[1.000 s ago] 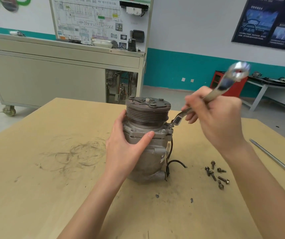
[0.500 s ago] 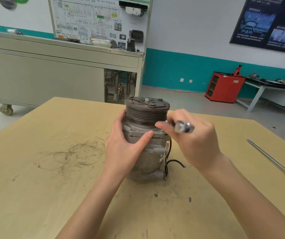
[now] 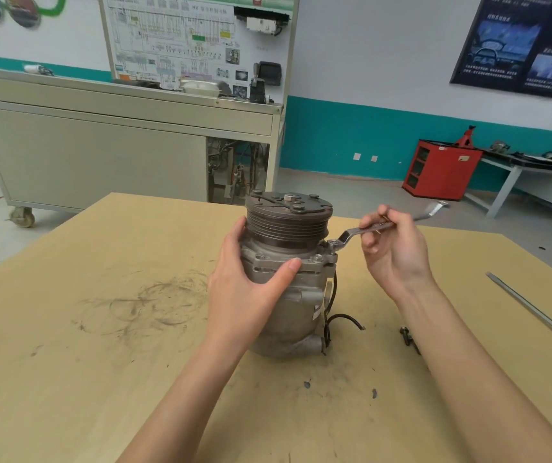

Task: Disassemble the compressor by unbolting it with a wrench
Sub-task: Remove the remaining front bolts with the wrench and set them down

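A grey metal compressor (image 3: 296, 295) stands upright on the wooden table (image 3: 101, 362), its dark grooved pulley on top. My left hand (image 3: 248, 285) grips the compressor body from the left, thumb across its front flange. My right hand (image 3: 393, 252) holds a silver wrench (image 3: 365, 230) by its shaft. The wrench's ring end sits on a bolt (image 3: 333, 243) at the flange's right corner, and its handle points out to the right.
A loose bolt (image 3: 406, 337) lies on the table by my right forearm, which hides whatever lies beyond it. A long screwdriver (image 3: 535, 312) with a red handle lies at the right edge. A black wire (image 3: 341, 320) trails from the compressor's base.
My right hand has swung the wrench from the front of the compressor round to the right, so the handle now points outward. My left hand has kept its hold.
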`<state>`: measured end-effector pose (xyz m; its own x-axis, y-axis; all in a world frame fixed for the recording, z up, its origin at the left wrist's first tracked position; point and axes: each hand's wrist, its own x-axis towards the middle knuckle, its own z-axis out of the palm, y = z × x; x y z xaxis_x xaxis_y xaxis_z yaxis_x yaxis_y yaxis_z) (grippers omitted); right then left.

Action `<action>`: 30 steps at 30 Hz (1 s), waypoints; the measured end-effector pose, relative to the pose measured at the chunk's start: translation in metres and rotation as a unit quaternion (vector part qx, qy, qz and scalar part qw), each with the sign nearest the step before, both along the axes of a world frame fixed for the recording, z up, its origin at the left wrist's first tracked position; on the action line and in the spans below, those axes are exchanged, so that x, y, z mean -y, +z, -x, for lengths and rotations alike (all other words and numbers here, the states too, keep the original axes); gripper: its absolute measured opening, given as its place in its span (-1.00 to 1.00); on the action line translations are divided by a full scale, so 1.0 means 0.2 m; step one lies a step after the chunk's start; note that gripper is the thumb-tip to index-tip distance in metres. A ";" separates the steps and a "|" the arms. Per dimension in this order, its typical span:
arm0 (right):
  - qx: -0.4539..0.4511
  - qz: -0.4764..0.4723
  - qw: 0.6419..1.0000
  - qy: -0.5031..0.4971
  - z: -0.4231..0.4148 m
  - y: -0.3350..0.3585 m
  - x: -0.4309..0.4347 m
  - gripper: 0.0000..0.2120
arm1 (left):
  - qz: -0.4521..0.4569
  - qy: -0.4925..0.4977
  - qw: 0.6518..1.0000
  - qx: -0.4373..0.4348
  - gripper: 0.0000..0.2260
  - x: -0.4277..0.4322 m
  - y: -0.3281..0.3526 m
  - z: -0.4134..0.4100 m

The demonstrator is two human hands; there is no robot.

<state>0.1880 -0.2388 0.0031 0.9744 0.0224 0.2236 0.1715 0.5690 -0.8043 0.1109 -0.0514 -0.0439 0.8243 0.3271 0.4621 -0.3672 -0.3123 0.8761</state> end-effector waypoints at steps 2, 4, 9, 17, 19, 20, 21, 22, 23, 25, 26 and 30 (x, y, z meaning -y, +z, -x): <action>-0.032 -0.031 0.997 0.067 -0.09 0.00 -0.05 -0.73 | 0.005 -0.002 1.000 0.002 -0.15 0.00 0.00 0.00; -0.052 -0.036 0.990 0.126 -0.17 -0.02 -0.11 -0.74 | 0.008 -0.003 1.000 0.003 -0.15 0.00 0.00 0.00; -0.083 0.024 0.984 0.155 -0.24 -0.07 -0.18 -0.77 | 0.007 -0.001 1.000 0.004 -0.17 0.00 -0.01 0.00; 0.100 0.146 0.973 -0.148 0.02 0.14 -0.02 -0.50 | -0.001 0.004 1.000 0.004 -0.19 0.00 -0.02 -0.01; 0.213 0.231 0.926 -0.211 0.13 0.16 -0.03 -0.53 | -0.006 0.008 1.000 0.005 -0.22 0.00 -0.02 -0.01; 0.271 0.268 0.895 -0.231 0.18 0.16 -0.05 -0.54 | -0.007 0.010 1.000 0.006 -0.23 0.00 -0.02 -0.01; 0.334 0.310 0.853 -0.254 0.22 0.16 -0.07 -0.53 | -0.009 0.011 1.000 0.007 -0.23 0.00 -0.02 -0.01; 0.401 0.359 0.795 -0.281 0.25 0.16 -0.08 -0.50 | -0.010 0.012 1.000 0.007 -0.22 0.00 -0.02 -0.01; 0.462 0.407 0.725 -0.308 0.27 0.16 -0.09 -0.47 | -0.012 0.012 1.000 0.006 -0.22 0.00 -0.01 -0.01; 0.535 0.463 0.614 -0.351 0.29 0.14 -0.10 -0.43 | -0.012 0.010 1.000 0.003 -0.21 0.00 -0.01 -0.01; 0.550 0.479 0.578 -0.365 0.29 0.13 -0.10 -0.41 | -0.013 0.009 1.000 0.002 -0.22 0.00 -0.01 -0.01; 0.569 0.517 0.520 -0.372 0.29 0.12 -0.09 -0.37 | -0.011 0.009 1.000 0.001 -0.24 0.00 -0.01 0.00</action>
